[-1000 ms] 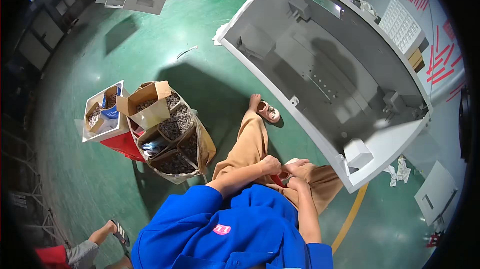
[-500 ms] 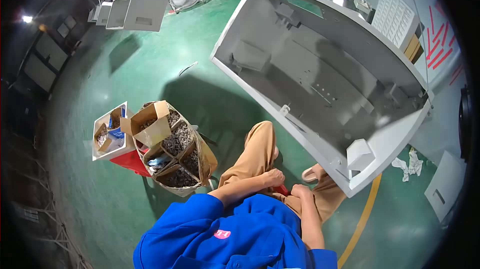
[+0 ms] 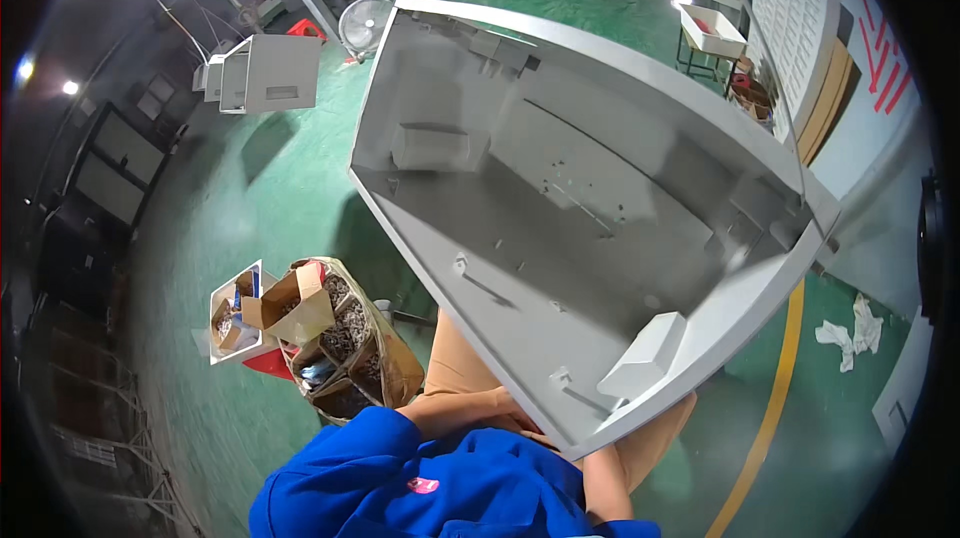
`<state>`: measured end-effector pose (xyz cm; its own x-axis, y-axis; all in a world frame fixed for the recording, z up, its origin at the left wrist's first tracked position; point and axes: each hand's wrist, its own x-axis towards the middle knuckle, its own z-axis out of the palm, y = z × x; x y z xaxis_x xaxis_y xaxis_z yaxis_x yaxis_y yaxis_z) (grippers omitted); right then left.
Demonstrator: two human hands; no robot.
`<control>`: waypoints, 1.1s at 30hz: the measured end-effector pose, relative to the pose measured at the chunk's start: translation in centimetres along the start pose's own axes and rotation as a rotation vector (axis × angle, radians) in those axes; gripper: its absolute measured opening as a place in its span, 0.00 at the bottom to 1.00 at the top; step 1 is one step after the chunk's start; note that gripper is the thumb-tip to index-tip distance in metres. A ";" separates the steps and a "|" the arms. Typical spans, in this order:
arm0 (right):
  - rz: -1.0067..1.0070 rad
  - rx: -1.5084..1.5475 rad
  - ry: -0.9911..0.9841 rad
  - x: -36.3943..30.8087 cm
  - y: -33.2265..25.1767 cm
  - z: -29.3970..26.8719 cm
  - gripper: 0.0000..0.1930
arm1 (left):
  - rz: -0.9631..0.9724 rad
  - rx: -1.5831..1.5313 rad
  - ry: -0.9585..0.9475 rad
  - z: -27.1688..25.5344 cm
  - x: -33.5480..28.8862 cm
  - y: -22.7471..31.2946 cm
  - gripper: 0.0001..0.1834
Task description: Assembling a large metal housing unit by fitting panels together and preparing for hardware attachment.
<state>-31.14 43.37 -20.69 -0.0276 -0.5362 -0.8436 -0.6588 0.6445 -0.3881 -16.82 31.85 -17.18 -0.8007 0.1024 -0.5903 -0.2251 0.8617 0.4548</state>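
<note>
A large grey metal cabinet shell (image 3: 590, 168) hangs tilted in front of me, its hollow inside facing me. Its near lower corner lies over my lap and covers most of both hands. Only the back of my left hand (image 3: 506, 408) shows beside the shell's edge; its fingers are hidden. A sliver of something red is next to it, too small to name. My right forearm (image 3: 606, 483) runs up beneath the corner, and the hand itself is out of sight.
To my left, a divided carton (image 3: 400, 363) holds small metal parts in several compartments, beside a white tray (image 3: 228, 353) with smaller boxes. Other grey metal boxes (image 3: 285, 73) hang farther off, near a floor fan (image 3: 365, 26). White rags (image 3: 850, 333) lie right, past a yellow floor line (image 3: 770, 418).
The cabinet shell has swung toward me and to the left, now covering my hands. Both hands were closed around a red thing at my lap before. The view has shifted slightly.
</note>
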 end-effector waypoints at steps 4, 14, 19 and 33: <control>-0.015 0.032 -0.093 1.3 0.2 -1.0 0.15 | 0.059 -0.019 -0.003 0.5 0.2 0.2 0.35; -0.044 0.305 -0.100 1.1 0.7 -0.5 0.16 | 0.190 0.014 0.055 -0.1 1.2 -0.8 0.39; -0.051 0.225 -0.057 2.7 1.7 0.4 0.18 | 0.143 0.038 -0.041 -0.3 1.4 -0.4 0.45; -0.094 0.020 0.115 3.0 3.1 1.8 0.12 | 0.084 0.007 0.066 0.0 0.5 0.0 0.38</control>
<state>-31.89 44.76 -25.10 -0.0529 -0.6531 -0.7554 -0.6477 0.5982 -0.4719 -17.24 31.86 -17.45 -0.8512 0.1417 -0.5053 -0.1522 0.8548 0.4962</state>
